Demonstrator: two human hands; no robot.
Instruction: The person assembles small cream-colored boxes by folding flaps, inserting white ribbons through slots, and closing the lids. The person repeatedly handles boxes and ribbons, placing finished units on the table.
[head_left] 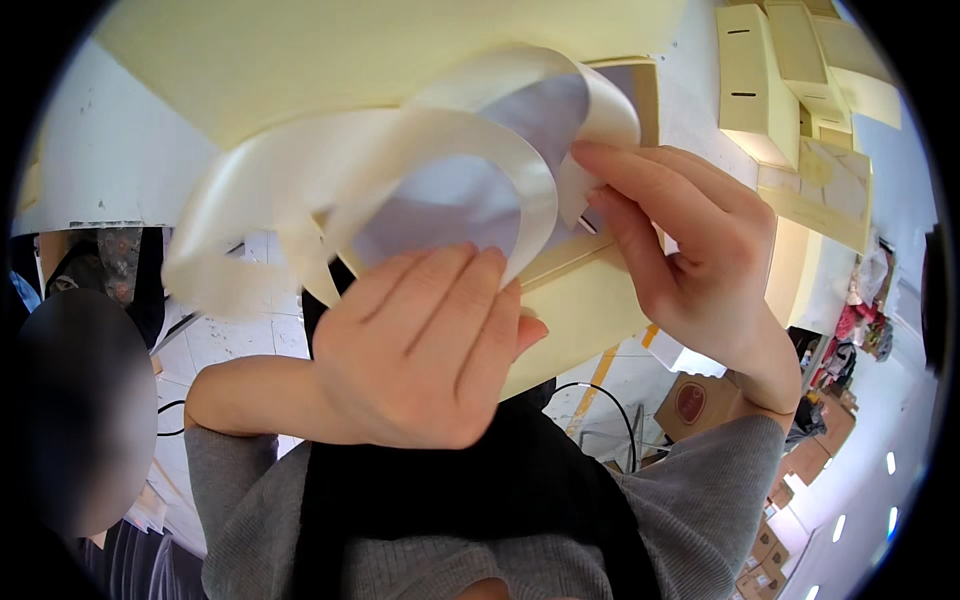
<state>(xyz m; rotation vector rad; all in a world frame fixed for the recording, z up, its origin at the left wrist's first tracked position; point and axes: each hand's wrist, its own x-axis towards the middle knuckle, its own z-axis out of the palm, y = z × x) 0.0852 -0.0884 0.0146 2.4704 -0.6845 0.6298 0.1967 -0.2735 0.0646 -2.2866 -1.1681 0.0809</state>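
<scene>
A long cream satin ribbon [540, 190] curls in wide loops above a pale yellow box [580, 315] with a greyish-lilac inside. My right hand [695, 225] pinches one part of the ribbon between thumb and forefinger, over the box's right side. Just below those fingertips shows a small dark slit. My left hand [415, 345] is closed, its back toward me, with the ribbon running in behind its fingers; its grip is partly hidden. The loose loop at the left is blurred.
A large pale yellow panel [300, 55] spreads across the far side of the white table [100, 150]. Several yellow boxes [748, 90] with dark slots stand at the far right, near a patterned panel [835, 190]. A dark rounded object [90, 410] sits at the left.
</scene>
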